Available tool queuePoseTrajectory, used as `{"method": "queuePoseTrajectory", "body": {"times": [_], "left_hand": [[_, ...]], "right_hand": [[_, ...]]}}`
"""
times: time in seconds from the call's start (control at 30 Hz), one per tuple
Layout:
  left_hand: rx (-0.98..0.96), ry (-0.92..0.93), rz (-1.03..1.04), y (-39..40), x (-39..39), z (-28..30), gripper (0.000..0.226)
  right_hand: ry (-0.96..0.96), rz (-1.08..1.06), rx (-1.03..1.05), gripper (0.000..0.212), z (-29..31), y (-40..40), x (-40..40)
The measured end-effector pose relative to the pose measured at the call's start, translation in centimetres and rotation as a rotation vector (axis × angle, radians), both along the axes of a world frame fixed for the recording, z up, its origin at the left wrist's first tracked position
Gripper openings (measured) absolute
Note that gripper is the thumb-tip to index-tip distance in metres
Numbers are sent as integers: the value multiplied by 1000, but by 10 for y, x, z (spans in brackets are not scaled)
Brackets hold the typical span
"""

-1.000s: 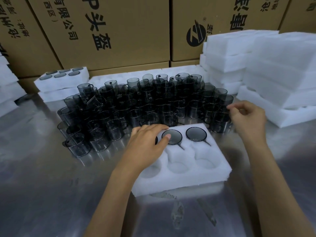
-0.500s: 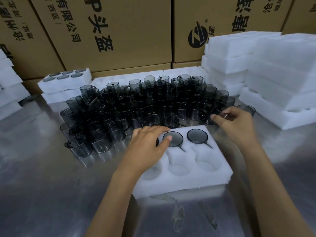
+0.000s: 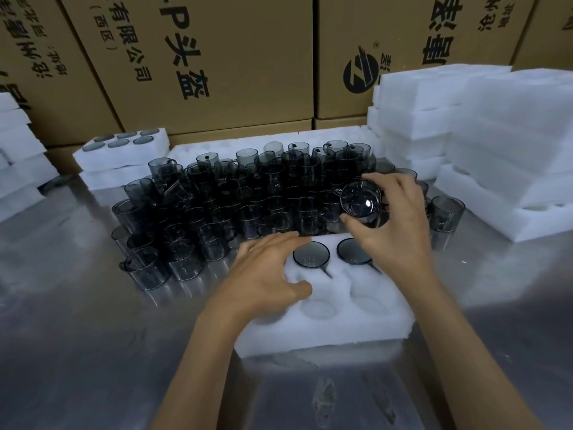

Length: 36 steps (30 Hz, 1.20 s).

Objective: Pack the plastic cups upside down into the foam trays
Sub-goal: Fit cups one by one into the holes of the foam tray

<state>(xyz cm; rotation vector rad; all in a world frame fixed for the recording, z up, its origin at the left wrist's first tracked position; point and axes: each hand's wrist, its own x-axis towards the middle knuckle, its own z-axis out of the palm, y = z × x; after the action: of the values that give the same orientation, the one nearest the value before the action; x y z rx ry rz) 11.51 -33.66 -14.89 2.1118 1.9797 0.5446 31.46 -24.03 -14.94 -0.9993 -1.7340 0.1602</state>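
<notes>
The right hand [image 3: 393,221], right of centre in the frame, grasps a smoky cup [image 3: 360,198] with its fingers curled over the top and the thumb beneath; the cup is tipped so its round base faces the camera, and it hangs above the far right corner of the tray [image 3: 325,324]. The left hand [image 3: 266,274] lies flat on the left part of that tray, fingers straight and relaxed, gripping nothing, its fingertips reaching the far edge beside a seated cup [image 3: 311,255]. That cup sits upside down in the middle far pocket, and a second seated cup [image 3: 353,251] is upside down in the far right pocket, just under the right hand; the held cup is above and slightly beyond this one. What lies under the left palm cannot be told. The near pockets at centre and right show only white foam. The tray sits in the lower centre on a metal table [image 3: 77,336]. Just beyond it, across the middle of the frame, stands a dense crowd of loose cups [image 3: 235,193], mouths up. Foam stacks [image 3: 496,144] rise at the right, a filled tray [image 3: 124,147] lies at the upper left, and cartons [image 3: 201,57] fill the top.
</notes>
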Motion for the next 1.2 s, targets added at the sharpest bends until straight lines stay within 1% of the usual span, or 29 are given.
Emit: {"method": "queuePoseTrajectory", "body": {"times": [0.13, 0.2, 0.3, 0.37, 0.5, 0.63, 0.7, 0.8, 0.87, 0.97, 1.07, 1.2], "left_hand": [[83, -36, 129, 2, -9, 1, 63], [93, -78, 159, 2, -10, 1, 60], [83, -93, 189, 3, -6, -1, 57], [82, -88, 217, 4, 0, -3, 56], [88, -64, 259, 2, 10, -5, 56], [95, -67, 233, 0, 12, -1, 54], [133, -143, 201, 0, 12, 4, 48], [169, -361, 117, 0, 13, 10, 39], [126, -508, 59, -2, 16, 12, 33], [62, -640, -44, -4, 28, 13, 25], [44, -662, -87, -4, 40, 11, 23], [11, -619, -67, -4, 40, 9, 25]], "right_hand": [[16, 16, 39, 59, 2, -5, -4], [13, 45, 48, 55, 3, -9, -7], [4, 87, 45, 51, 6, -15, -12], [7, 114, -2, 50, 6, -17, -14], [126, 220, -216, 53, 9, -18, -13], [62, 264, -206, 43, 9, -24, -6], [68, 280, -189, 40, 3, -33, 0], [38, 304, -191, 38, -9, -48, 13], [27, 299, -194, 35, -13, -55, 18], [34, 276, -185, 32, -14, -59, 17], [-68, 238, -210, 30, -17, -59, 11], [-164, 186, -219, 43, -23, -60, 14]]}}
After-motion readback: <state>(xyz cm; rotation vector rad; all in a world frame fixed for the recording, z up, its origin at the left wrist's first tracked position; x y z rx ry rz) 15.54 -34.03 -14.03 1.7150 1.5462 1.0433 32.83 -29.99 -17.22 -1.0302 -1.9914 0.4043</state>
